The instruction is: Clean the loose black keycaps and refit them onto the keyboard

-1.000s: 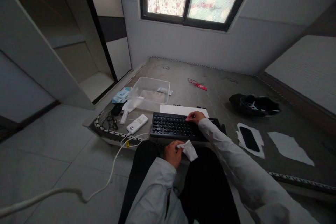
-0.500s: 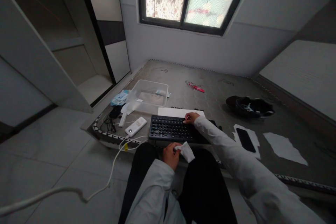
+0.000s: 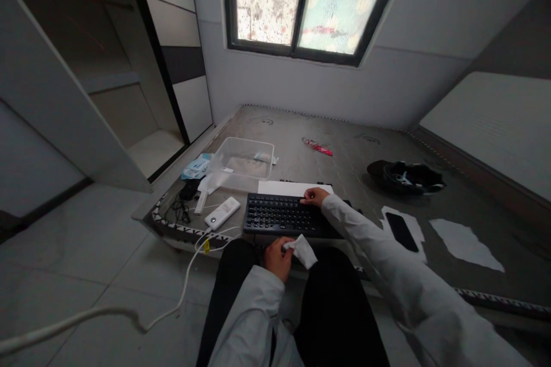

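Observation:
A black keyboard (image 3: 275,215) lies on the bed's front part, right before my knees. My right hand (image 3: 315,196) rests at its upper edge, with thumb and fingertips pinched over the top keys. What they hold, if anything, is too small to make out. The right forearm hides the keyboard's right end. Below the keyboard, above my lap, my left hand (image 3: 278,257) is closed on a crumpled white tissue (image 3: 305,252), which hangs out to the right. Behind the keyboard lies a flat white sheet or board (image 3: 279,187), partly covered by my right hand.
A clear plastic box (image 3: 245,183) stands at back left, beside a blue packet (image 3: 197,166). A white power strip (image 3: 222,213) with its cable lies left of the keyboard. To the right are a phone (image 3: 401,231) on paper, another paper (image 3: 467,245) and a black cap (image 3: 404,178).
The view has tilted up slightly, so things sit a little lower. Both hands keep nearly the same places, and the tissue stays in my left hand.

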A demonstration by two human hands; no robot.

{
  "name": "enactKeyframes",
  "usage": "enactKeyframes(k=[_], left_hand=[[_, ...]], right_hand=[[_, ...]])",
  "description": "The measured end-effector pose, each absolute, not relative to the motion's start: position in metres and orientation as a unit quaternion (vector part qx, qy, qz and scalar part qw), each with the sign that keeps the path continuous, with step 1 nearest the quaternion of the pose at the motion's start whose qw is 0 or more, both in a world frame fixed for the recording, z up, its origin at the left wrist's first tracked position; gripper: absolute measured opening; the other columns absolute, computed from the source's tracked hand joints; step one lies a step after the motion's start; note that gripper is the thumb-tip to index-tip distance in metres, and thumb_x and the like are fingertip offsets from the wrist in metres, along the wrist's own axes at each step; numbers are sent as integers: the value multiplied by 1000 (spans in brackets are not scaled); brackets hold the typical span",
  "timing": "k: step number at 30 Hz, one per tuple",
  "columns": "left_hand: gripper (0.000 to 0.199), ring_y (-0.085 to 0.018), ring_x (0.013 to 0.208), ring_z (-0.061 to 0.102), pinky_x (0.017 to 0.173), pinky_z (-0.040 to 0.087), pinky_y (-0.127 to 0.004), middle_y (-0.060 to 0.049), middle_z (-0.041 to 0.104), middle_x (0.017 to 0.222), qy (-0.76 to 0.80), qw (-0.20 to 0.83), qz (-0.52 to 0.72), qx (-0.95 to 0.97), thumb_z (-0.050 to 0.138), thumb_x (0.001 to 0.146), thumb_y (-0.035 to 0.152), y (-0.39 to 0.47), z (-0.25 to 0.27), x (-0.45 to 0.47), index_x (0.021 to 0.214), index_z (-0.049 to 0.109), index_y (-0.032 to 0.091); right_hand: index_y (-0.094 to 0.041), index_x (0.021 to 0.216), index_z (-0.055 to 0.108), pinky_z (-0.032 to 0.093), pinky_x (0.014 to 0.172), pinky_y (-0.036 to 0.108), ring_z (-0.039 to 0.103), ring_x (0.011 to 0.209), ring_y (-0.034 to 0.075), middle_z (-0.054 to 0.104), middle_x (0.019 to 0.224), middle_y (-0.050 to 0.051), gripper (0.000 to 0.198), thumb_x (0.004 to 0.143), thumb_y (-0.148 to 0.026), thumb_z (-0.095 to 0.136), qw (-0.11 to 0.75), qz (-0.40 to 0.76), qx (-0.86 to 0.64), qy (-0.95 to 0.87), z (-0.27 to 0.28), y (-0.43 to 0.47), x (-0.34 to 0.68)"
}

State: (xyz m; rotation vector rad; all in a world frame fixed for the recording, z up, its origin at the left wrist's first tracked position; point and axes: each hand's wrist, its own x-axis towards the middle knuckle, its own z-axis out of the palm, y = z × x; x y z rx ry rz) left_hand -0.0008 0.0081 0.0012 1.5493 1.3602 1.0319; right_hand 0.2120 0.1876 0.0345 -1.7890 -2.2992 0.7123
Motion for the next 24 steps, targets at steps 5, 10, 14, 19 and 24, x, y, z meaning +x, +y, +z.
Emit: enactKeyframes(k=[5,10,14,19,24], left_hand=[[21,-12,63,57,55,41,-19,0,65,73,550,437,411,581,50,74,21,10,1,-6,88,65,19],[27,-9,46,52,44,39,-18,1,62,66,554,515,401,517,49,75,32,13,0,-7,94,61,16],[30,-9,44,51,43,38,-18,0,61,66,552,523,405,507,47,77,36,15,4,-7,94,61,16],[34,-14,53,55,47,42,-20,-3,65,69,573,493,392,525,50,74,43,20,17,-5,89,64,17],[33,-16,57,57,51,43,-21,-3,66,69,592,490,355,532,50,73,45,26,15,-3,85,65,17]], right_hand=[[-18,57,49,34,53,23,44,52,11,48,52,-5,43,59,-60,56,202,219,-637,-711,30,180,248],[-20,57,47,36,51,25,48,53,13,51,54,-2,34,64,-50,58,230,162,-694,-663,26,186,317],[-22,61,51,39,53,28,52,57,17,55,58,-1,21,68,-40,60,223,120,-743,-620,24,202,364],[-18,74,61,40,56,29,58,64,21,62,71,7,21,70,-39,59,161,85,-789,-587,13,236,388],[-20,81,67,41,62,30,60,71,21,66,77,8,22,71,-38,58,118,87,-760,-633,-14,283,392]])
